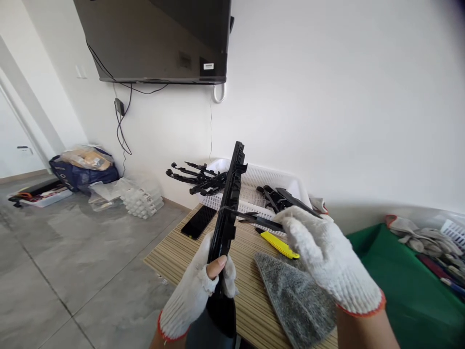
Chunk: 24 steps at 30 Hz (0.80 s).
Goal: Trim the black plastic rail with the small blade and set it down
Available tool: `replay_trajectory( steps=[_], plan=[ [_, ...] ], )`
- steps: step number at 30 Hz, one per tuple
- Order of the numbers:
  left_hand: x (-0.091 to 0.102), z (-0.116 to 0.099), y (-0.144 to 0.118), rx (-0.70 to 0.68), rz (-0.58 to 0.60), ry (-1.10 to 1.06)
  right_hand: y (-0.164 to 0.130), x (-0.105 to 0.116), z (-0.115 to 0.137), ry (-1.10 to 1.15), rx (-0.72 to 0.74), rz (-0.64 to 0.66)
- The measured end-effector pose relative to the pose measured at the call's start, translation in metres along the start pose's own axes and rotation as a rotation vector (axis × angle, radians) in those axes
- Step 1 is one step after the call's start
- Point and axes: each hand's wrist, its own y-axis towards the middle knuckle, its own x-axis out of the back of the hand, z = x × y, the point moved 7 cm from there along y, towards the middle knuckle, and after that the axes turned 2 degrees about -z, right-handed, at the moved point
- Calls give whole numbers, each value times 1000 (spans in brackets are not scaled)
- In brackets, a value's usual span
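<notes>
My left hand [201, 286], in a white knit glove with open fingertips, grips the lower part of a long black plastic part [228, 203] and holds it upright, tilted to the right, above the table's near edge. My right hand [329, 257], also gloved, holds a thin dark tool [259, 220] whose tip touches the side of the part at mid-height. Under the right hand, a yellow utility knife [279, 245] and a grey cloth [294, 295] lie on the striped table [174, 257].
A white basket [286, 182] with several black plastic parts stands at the back against the wall. A black phone [199, 222] lies on the table's left. A green surface [403, 295] with gloves is on the right. Bags and boxes sit on the floor at left, below a wall television [160, 39].
</notes>
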Motion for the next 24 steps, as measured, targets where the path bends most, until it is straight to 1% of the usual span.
replay_trajectory(
  steps=[1, 5, 9, 13, 17, 22, 24],
  plan=[
    [0, -2, 0, -15, -4, 26, 1, -3, 3, -23, 8, 24],
    [0, -7, -1, -42, -17, 133, 5, -9, 4, -108, -15, 20],
    [3, -5, -1, -50, -11, 152, 6, -14, 4, -124, 10, 61],
    [3, -4, -1, -31, -12, 137, 5, -11, 4, -142, 49, 17],
    [0, -6, -3, -28, -4, 93, 4, -11, 8, -86, 116, 3],
    [0, -5, -3, -27, 2, 78, 4, -5, 10, -93, 132, -104],
    [1, -5, -3, -27, -3, 82, 3, -4, 10, -95, 151, -107]
  ],
)
